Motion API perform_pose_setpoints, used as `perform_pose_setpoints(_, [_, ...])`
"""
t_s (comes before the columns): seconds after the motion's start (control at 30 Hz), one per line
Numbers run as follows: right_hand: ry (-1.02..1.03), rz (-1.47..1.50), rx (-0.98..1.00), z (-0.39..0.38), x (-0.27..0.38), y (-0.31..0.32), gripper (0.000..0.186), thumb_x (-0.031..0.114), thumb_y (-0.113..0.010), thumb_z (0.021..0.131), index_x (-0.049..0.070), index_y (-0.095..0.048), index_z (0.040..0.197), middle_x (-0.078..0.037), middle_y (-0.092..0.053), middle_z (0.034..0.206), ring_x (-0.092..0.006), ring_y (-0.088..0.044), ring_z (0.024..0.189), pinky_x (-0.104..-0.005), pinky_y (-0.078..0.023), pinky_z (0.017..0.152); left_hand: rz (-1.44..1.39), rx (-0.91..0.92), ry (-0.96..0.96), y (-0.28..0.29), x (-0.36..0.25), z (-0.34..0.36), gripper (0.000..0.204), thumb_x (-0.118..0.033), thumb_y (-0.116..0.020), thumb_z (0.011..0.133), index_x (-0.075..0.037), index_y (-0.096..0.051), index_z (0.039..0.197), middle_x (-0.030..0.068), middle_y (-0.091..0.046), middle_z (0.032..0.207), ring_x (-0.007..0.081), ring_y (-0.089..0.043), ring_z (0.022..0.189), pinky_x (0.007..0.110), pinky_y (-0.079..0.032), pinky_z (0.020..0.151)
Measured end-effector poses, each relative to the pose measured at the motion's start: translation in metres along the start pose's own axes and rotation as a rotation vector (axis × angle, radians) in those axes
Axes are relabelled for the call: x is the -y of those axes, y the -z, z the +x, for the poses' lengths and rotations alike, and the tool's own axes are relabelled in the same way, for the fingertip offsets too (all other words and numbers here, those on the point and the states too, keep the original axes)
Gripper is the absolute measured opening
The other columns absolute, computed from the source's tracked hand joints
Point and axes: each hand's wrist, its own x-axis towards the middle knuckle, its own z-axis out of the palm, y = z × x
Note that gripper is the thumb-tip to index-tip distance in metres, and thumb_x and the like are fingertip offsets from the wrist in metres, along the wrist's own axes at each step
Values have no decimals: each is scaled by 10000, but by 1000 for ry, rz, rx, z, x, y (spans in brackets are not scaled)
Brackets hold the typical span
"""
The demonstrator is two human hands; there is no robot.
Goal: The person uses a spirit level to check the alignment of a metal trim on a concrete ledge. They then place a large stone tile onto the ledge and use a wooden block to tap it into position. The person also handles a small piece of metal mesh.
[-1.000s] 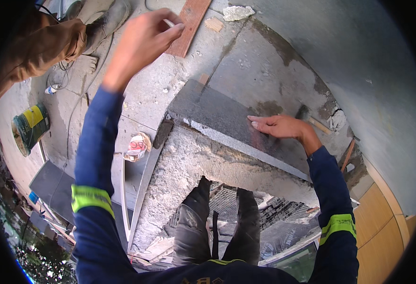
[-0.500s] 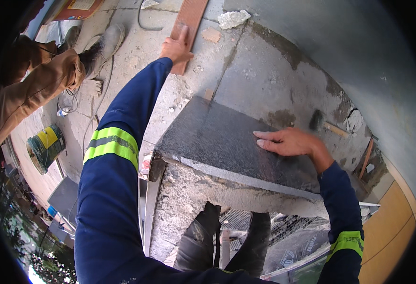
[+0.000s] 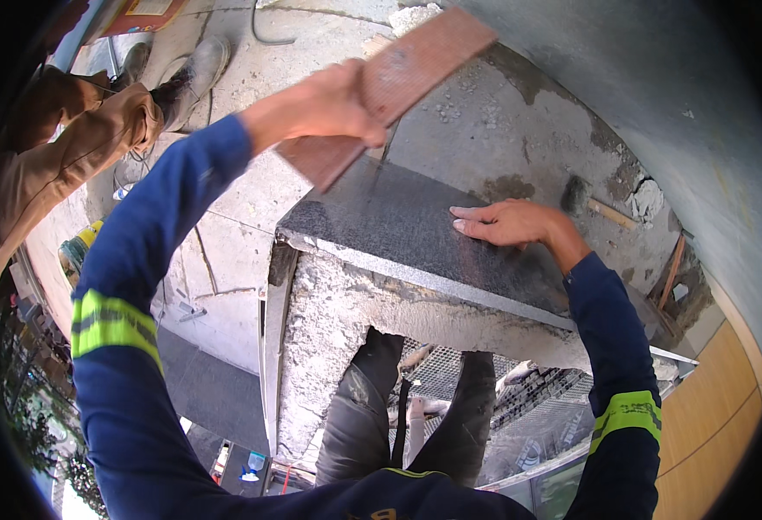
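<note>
Gripping a reddish-brown wooden board (image 3: 389, 91), the left hand (image 3: 333, 104) is closed around its middle and holds it tilted in the air above the far left corner of the dark granite slab (image 3: 398, 230). The right hand (image 3: 506, 223) lies flat and open on the slab's top — fingers spread, grasping nothing — while the slab rests on a rough mortar bed (image 3: 355, 329), with another person's boot (image 3: 199, 69) far left.

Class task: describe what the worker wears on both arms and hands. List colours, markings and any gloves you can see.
Both arms are covered by long dark blue sleeves. Each sleeve carries a bright yellow-green reflective band with a grey stripe through it, on the left sleeve and on the right sleeve. The left hand and right hand are bare, with no gloves.
</note>
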Motion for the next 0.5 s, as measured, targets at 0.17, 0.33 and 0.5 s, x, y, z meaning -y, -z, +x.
perform_pose_setpoints(0.17, [19, -18, -15, -6, 5, 3, 730, 785, -460, 973, 386, -468, 1583, -155, -661, 1425, -306, -716, 1070, -373, -607, 776, -202, 24, 115, -47, -7, 89, 1039, -319, -976, 666, 184, -403, 1372, 323, -634, 1235, 395, -678, 1157, 434, -610, 950])
perform_pose_setpoints(0.33, [39, -19, -9, -1, 0, 4, 730, 782, -457, 976, 377, -469, 1583, -161, -678, 1394, -292, -723, 993, -368, -610, 747, -25, -243, 178, -81, 30, 154, 1171, -400, -1013, 618, 200, -358, 1382, 307, -612, 1280, 381, -657, 1198, 398, -588, 977])
perform_pose_setpoints(0.5, [27, -40, 30, 4, 0, 7, 737, 789, -458, 972, 379, -465, 1584, -170, -696, 1350, -275, -727, 888, -375, -612, 707, 92, -165, 196, -91, 74, 183, 1289, -440, -989, 665, 172, -177, 1458, 352, -539, 1384, 421, -595, 1294, 406, -550, 1051])
